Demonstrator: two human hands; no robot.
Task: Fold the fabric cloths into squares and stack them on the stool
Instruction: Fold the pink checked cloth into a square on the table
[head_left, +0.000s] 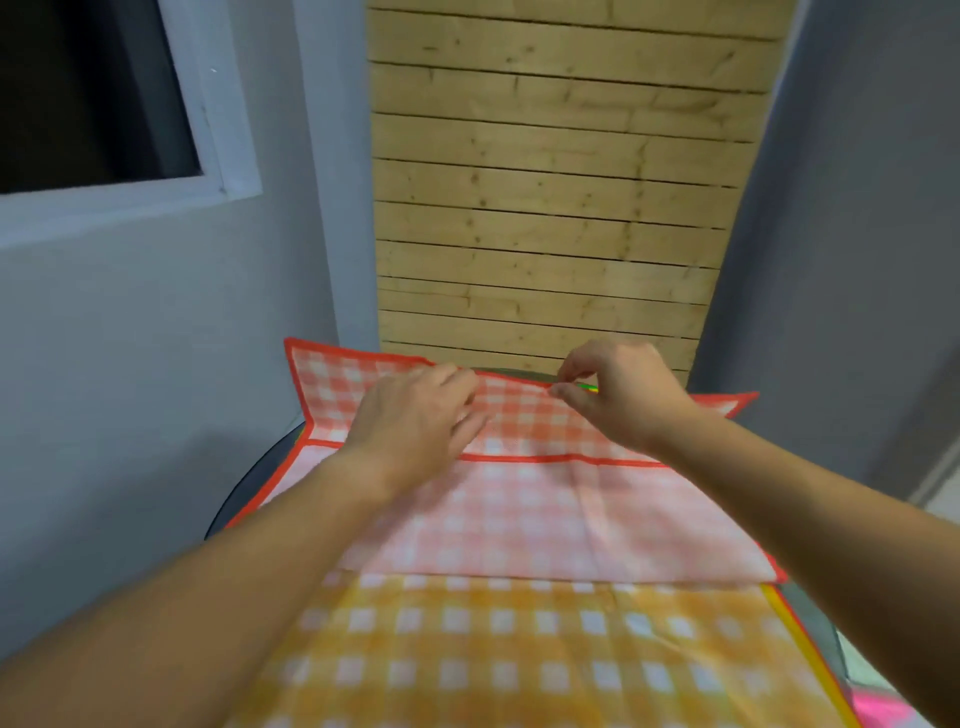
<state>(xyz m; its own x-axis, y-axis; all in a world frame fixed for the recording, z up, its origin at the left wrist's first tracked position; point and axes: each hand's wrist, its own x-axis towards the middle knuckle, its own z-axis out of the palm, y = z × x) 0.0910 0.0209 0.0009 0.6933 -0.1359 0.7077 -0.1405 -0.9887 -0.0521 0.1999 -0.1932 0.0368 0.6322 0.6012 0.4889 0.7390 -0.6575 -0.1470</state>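
A red-and-white checked cloth (524, 519) with a red border lies partly folded on a dark round surface (244, 493). Its near part is turned over and shows the paler underside. My left hand (415, 415) lies on the cloth's far part with fingers curled at the far edge. My right hand (618, 389) pinches the cloth's far edge between thumb and fingers. Beneath it, nearer to me, lies an orange-and-white checked cloth (519, 654) with a yellow and red border.
A panel of wooden slats (550, 208) stands straight behind the surface. Grey walls (156, 322) close in on both sides, with a white-framed dark window (93, 104) at upper left. Something pink (878, 712) shows at the lower right corner.
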